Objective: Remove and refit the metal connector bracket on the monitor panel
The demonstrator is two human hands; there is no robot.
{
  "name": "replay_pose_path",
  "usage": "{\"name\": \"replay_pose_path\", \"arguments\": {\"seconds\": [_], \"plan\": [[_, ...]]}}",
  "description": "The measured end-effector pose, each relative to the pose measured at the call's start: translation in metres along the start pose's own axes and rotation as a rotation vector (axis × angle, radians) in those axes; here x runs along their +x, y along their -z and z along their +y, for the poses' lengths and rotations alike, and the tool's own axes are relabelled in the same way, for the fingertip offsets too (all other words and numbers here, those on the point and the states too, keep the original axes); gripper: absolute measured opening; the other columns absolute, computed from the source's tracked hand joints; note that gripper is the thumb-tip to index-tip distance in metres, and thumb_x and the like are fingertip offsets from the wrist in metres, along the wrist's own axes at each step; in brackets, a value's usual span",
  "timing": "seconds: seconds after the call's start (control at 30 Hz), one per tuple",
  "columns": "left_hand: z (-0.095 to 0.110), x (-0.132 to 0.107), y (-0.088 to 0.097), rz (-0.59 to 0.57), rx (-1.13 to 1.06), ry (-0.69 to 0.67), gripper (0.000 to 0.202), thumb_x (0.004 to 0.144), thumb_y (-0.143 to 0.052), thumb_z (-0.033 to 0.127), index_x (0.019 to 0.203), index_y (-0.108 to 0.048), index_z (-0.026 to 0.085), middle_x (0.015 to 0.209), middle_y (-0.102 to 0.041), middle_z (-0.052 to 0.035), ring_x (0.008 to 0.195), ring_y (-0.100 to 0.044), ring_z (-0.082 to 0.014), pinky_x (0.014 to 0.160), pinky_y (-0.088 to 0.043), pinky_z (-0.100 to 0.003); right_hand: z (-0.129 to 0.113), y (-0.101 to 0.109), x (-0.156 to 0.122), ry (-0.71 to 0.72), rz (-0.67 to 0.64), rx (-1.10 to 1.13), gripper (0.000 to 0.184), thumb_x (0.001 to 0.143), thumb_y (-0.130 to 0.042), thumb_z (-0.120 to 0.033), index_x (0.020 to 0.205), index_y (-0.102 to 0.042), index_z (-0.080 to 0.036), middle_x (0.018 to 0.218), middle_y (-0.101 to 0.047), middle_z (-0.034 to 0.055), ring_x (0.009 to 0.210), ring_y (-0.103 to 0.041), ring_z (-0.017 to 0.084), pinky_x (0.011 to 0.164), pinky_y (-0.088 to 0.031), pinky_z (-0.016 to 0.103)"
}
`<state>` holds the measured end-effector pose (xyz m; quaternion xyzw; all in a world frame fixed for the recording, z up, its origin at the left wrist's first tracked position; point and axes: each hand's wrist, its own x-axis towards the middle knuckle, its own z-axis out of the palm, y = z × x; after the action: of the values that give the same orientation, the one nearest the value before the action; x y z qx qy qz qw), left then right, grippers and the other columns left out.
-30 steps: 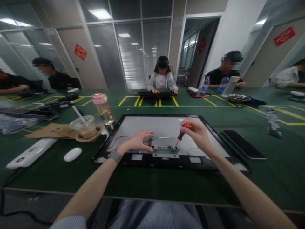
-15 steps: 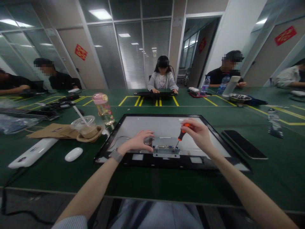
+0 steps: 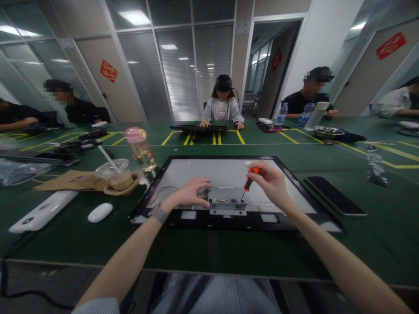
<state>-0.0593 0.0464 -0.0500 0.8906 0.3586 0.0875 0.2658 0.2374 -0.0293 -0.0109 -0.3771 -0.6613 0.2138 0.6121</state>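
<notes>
A monitor panel [image 3: 196, 172] lies back-side up on the green table, black frame around a silver sheet. Near its front edge sits a small metal box with ports [image 3: 227, 200]. My right hand [image 3: 270, 181] is closed around an orange-and-black screwdriver [image 3: 248, 183], whose tip rests on the right end of that box. My left hand [image 3: 191, 192] rests with curved fingers on the panel at the left side of the box, pressing on it. A grey band is on my left wrist.
A lidded drink cup with straw [image 3: 114, 173] on brown paper, a pink-capped bottle [image 3: 141, 149], a white mouse [image 3: 100, 212] and a white bar-shaped device [image 3: 41, 211] lie to the left. A dark phone [image 3: 334, 195] lies to the right. Other people sit at the far side.
The view has shifted slightly. My right hand has turned the screwdriver handle a little; both hands stay at the metal box.
</notes>
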Motion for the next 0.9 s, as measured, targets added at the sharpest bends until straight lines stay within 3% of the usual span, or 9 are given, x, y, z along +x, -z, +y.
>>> {"name": "replay_pose_path", "arguments": {"seconds": [0.1,0.2,0.3,0.4,0.57,0.7,0.9], "plan": [[-0.001,0.000,0.000,-0.005,-0.007,-0.004,0.075,0.069,-0.080,0.060,0.133,-0.056,0.029,0.158,-0.038,-0.0053,0.151,-0.025,-0.0298,0.126,-0.005,-0.051,-0.002,0.000,0.002,0.053,0.030,-0.025,0.004,0.078,-0.076,-0.026,0.079,-0.072,-0.028,0.074,-0.061,0.0007,0.074,-0.059,0.020,0.072,-0.052,0.039],[-0.001,0.000,0.000,-0.001,-0.007,-0.001,0.074,0.069,-0.080,0.059,0.132,-0.057,0.029,0.158,-0.039,-0.0056,0.151,-0.025,-0.0297,0.126,-0.005,-0.052,-0.003,0.000,0.002,0.033,0.033,0.017,0.010,0.081,-0.072,-0.029,0.071,-0.071,-0.027,0.075,-0.060,0.0020,0.077,-0.058,0.021,0.074,-0.051,0.040],[0.000,0.000,0.000,-0.003,-0.008,0.001,0.073,0.069,-0.080,0.059,0.132,-0.057,0.029,0.158,-0.039,-0.0056,0.151,-0.025,-0.0297,0.126,-0.007,-0.051,-0.003,-0.001,0.000,-0.103,-0.013,0.148,0.010,0.084,-0.070,-0.035,0.088,-0.075,-0.028,0.085,-0.066,0.0031,0.082,-0.062,0.021,0.078,-0.052,0.041],[0.001,0.000,0.001,-0.007,-0.007,-0.001,0.074,0.070,-0.080,0.060,0.132,-0.057,0.028,0.158,-0.038,-0.0060,0.151,-0.024,-0.0300,0.126,-0.008,-0.051,-0.005,-0.004,-0.001,-0.235,-0.098,0.359,0.025,0.087,-0.069,-0.041,0.110,-0.072,-0.031,0.092,-0.070,0.0033,0.089,-0.066,0.022,0.086,-0.053,0.044],[0.003,0.000,0.002,-0.009,0.002,0.010,0.075,0.069,-0.080,0.059,0.133,-0.057,0.028,0.159,-0.038,-0.0065,0.151,-0.024,-0.0312,0.125,-0.009,-0.053,-0.001,-0.005,0.000,-0.272,-0.110,0.547,0.016,0.088,-0.069,-0.043,0.094,-0.071,-0.029,0.093,-0.069,0.0031,0.092,-0.066,0.022,0.098,-0.050,0.047],[0.003,0.000,0.001,-0.008,0.000,0.006,0.075,0.070,-0.080,0.059,0.133,-0.056,0.027,0.158,-0.038,-0.0070,0.151,-0.025,-0.0311,0.125,-0.011,-0.052,0.007,-0.001,0.001,-0.277,-0.121,0.581,0.012,0.081,-0.078,-0.039,0.087,-0.071,-0.031,0.091,-0.067,-0.0018,0.082,-0.063,0.016,0.106,-0.044,0.047],[-0.003,0.001,-0.002,0.008,-0.004,-0.013,0.075,0.068,-0.080,0.061,0.132,-0.057,0.029,0.158,-0.039,-0.0059,0.150,-0.026,-0.0304,0.126,-0.008,-0.051,-0.003,0.000,0.001,-0.386,-0.293,0.701,0.022,0.085,-0.072,-0.043,0.103,-0.071,-0.030,0.092,-0.069,0.0017,0.091,-0.065,0.020,0.105,-0.044,0.052]]}}
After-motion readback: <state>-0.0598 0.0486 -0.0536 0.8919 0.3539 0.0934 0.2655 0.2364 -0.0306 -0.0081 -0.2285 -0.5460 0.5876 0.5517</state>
